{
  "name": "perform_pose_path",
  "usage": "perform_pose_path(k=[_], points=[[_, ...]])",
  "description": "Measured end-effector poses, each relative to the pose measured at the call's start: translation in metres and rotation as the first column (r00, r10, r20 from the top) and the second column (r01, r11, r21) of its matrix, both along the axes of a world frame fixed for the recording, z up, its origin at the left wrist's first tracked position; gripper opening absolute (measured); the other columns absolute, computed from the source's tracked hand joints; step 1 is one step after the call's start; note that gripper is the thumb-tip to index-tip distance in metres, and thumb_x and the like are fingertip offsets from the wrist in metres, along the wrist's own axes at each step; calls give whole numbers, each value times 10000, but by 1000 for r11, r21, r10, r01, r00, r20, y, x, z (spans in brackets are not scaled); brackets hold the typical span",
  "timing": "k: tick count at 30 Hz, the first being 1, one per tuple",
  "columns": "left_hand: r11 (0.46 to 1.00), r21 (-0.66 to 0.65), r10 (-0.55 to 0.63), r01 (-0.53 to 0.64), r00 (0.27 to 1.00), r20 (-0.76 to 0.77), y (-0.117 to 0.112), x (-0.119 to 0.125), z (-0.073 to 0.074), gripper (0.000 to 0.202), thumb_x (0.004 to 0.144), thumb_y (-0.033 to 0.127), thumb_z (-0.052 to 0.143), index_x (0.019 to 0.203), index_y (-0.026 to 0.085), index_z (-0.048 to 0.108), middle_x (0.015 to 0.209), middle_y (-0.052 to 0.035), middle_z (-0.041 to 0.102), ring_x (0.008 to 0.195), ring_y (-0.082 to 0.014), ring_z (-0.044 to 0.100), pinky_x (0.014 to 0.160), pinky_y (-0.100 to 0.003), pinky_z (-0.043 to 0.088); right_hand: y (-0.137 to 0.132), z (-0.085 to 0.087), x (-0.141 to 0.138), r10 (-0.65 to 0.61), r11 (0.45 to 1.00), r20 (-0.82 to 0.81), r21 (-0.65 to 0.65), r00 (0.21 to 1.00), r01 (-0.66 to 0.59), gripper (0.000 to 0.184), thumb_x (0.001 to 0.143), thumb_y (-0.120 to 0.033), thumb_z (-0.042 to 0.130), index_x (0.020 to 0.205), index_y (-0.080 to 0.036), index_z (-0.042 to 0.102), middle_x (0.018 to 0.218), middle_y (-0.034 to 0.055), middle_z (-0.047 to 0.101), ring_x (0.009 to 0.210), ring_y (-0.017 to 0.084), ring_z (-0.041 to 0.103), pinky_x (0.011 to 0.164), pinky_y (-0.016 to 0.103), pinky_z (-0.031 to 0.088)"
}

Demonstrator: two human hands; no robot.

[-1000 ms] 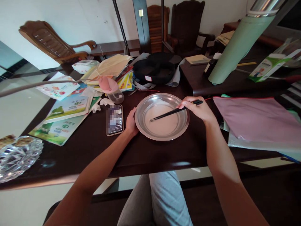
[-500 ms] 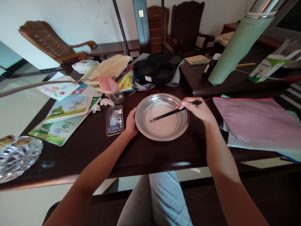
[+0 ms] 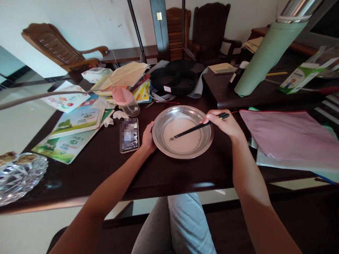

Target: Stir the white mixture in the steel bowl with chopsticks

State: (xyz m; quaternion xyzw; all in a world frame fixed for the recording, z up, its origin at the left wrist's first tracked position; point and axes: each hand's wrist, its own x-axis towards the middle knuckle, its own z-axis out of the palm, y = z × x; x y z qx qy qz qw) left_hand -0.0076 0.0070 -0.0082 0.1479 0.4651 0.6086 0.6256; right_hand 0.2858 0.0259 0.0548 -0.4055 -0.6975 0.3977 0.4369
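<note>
A round metal basin [image 3: 201,148] stands on the dark table, and a pale, smooth mixture [image 3: 185,139] covers its bottom. My left hand [image 3: 148,137] grips the basin's left side, part of its fingers hidden behind the rim. In my right hand [image 3: 222,123], closed over the basin's right rim, is a pair of black chopsticks [image 3: 189,130]. They slant down to the left, and their tips touch the mixture left of its middle.
Left of the basin lie a phone [image 3: 129,135], crumpled tissues [image 3: 108,121], a pink-lidded cup [image 3: 125,100] and booklets [image 3: 71,134]. A glass dish [image 3: 23,176] sits far left. Behind is a black case [image 3: 174,77]; rightward are a green thermos [image 3: 270,56] and a pink pouch [image 3: 288,134].
The chopstick tips have shifted slightly right and down within the mixture, my right hand moving a little with them. My left hand and the basin stay almost the same.
</note>
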Motion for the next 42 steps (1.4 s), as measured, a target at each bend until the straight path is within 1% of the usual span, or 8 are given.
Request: perform_pose_path(k=[7, 15, 17, 23, 26, 31, 38, 42], points=[[1000, 26, -17, 17, 1000, 12, 0, 1, 1, 231, 760, 415, 788, 790, 217, 672, 757, -10, 750, 896, -275, 752, 870, -389, 593, 5, -4, 22, -295, 948, -88, 101, 952, 303, 475, 856, -662, 717, 604, -262, 751, 661, 21, 760, 709, 216, 734, 834, 384, 556], [999, 26, -27, 27, 1000, -10, -1, 0, -1, 248, 759, 434, 786, 781, 217, 667, 757, -13, 753, 907, -277, 754, 889, -392, 593, 0, -1, 2, -50, 998, -18, 25, 999, 50, 478, 831, -700, 719, 666, -257, 786, 747, 35, 803, 797, 235, 770, 843, 371, 570], [1000, 21, -19, 19, 1000, -6, 0, 1, 0, 235, 761, 423, 779, 778, 218, 666, 755, -10, 753, 902, -273, 752, 887, -389, 593, 1, -1, 0, -68, 997, -1, 46, 998, 68, 468, 833, -703, 715, 699, -262, 796, 786, 39, 816, 834, 241, 772, 853, 375, 573], [1000, 19, -18, 18, 1000, 8, 0, 1, 1, 248, 749, 423, 798, 789, 221, 660, 752, -5, 738, 916, -284, 749, 891, -402, 586, 5, -3, 24, -321, 941, -68, 92, 945, 326, 497, 826, -718, 709, 597, -279, 743, 664, 29, 770, 707, 246, 739, 853, 428, 577], [1000, 13, -12, 12, 1000, -4, 0, 1, 0, 252, 753, 421, 798, 768, 217, 652, 718, -2, 713, 912, -279, 745, 898, -396, 580, 2, -1, 25, -267, 960, -79, 58, 960, 272, 528, 813, -735, 709, 555, -274, 717, 612, 27, 743, 667, 245, 734, 820, 424, 582], [1000, 6, 3, -3, 1000, -16, 0, 2, 1, 209, 795, 399, 751, 756, 213, 663, 716, -10, 713, 909, -269, 740, 886, -382, 580, -1, 1, 3, -69, 997, -10, 33, 998, 69, 466, 814, -710, 726, 664, -272, 786, 754, 38, 807, 818, 254, 777, 858, 392, 576], [1000, 16, -5, 5, 1000, 8, 0, 3, 2, 223, 767, 403, 775, 775, 207, 668, 735, -12, 726, 904, -276, 742, 878, -386, 584, 6, -6, 21, -301, 948, -98, 77, 949, 309, 484, 845, -673, 718, 599, -256, 738, 648, 26, 757, 699, 219, 743, 829, 378, 571], [1000, 22, -2, 2, 1000, 0, 0, 3, 2, 221, 758, 394, 781, 783, 207, 666, 727, -3, 722, 887, -263, 742, 875, -373, 582, 3, -6, 19, -183, 982, -90, 26, 979, 186, 489, 844, -671, 719, 578, -261, 731, 620, 19, 738, 689, 225, 749, 813, 373, 577]])
